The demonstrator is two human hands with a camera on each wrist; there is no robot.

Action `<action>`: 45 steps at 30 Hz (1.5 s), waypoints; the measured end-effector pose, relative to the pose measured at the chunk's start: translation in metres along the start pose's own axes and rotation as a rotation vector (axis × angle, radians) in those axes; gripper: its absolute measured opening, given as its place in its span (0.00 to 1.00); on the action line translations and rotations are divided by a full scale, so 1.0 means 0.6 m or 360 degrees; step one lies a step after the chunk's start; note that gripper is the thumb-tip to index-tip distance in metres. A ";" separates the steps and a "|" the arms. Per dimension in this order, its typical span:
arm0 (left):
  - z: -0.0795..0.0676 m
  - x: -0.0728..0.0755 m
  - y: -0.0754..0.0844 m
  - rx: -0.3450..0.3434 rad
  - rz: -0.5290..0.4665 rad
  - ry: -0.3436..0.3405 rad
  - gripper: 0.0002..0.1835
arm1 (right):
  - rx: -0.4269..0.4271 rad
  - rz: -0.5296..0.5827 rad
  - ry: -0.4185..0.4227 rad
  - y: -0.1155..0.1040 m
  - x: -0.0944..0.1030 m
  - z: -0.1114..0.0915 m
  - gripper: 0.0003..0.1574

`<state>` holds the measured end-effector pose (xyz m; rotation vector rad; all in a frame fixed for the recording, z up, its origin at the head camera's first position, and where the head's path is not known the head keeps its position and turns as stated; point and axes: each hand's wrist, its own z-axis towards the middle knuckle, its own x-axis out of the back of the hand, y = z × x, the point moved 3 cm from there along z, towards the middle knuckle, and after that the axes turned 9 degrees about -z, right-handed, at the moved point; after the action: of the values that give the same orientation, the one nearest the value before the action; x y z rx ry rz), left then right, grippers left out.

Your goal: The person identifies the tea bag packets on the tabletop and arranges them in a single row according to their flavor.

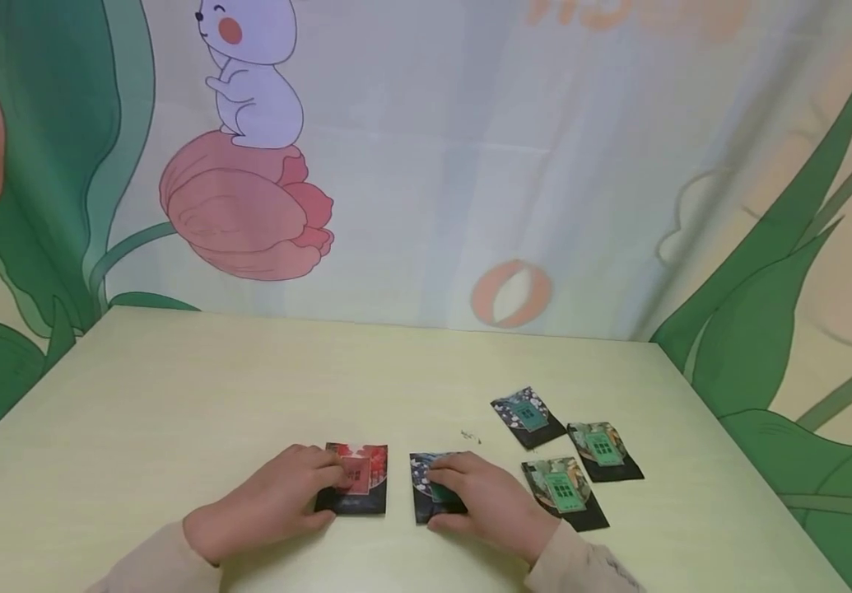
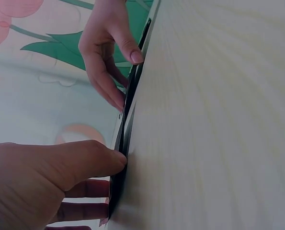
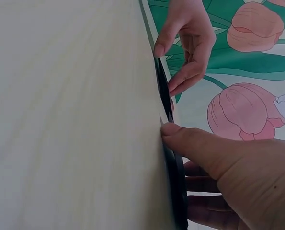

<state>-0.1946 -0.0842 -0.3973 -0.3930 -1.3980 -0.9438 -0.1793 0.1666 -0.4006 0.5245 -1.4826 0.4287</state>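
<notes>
The left hand [image 1: 281, 494], fingers loosely extended, rests on the red-labelled packet [image 1: 368, 479]; the right hand [image 1: 485, 502] likewise on the blue floral packet [image 1: 421, 478] — light, even pressure should keep both square on the table [image 1: 188, 395] — with three packets [image 1: 565, 492] farther right.

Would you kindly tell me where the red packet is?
In the head view, the red-and-black packet sits low, left of centre, touched by the left hand; just right of it is the blue floral packet beneath the right hand.
</notes>
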 end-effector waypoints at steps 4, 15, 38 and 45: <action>0.002 0.003 -0.001 0.0029 -0.0004 -0.0015 0.17 | -0.0002 0.0002 -0.0001 -0.006 0.001 0.011 0.36; 0.000 0.002 0.000 0.0021 0.0014 -0.0008 0.17 | 0.0033 0.0008 0.0003 -0.020 0.003 0.030 0.36; 0.003 0.002 0.000 0.0008 0.0025 -0.0006 0.17 | 0.0009 0.0000 0.0053 -0.021 0.015 0.036 0.36; 0.002 -0.002 -0.001 0.0054 0.0005 -0.0017 0.18 | -0.0014 0.0026 0.0207 0.011 0.039 0.024 0.33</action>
<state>-0.1960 -0.0832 -0.3985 -0.3752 -1.4211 -0.9150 -0.1936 0.1628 -0.3768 0.4689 -1.3640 0.4604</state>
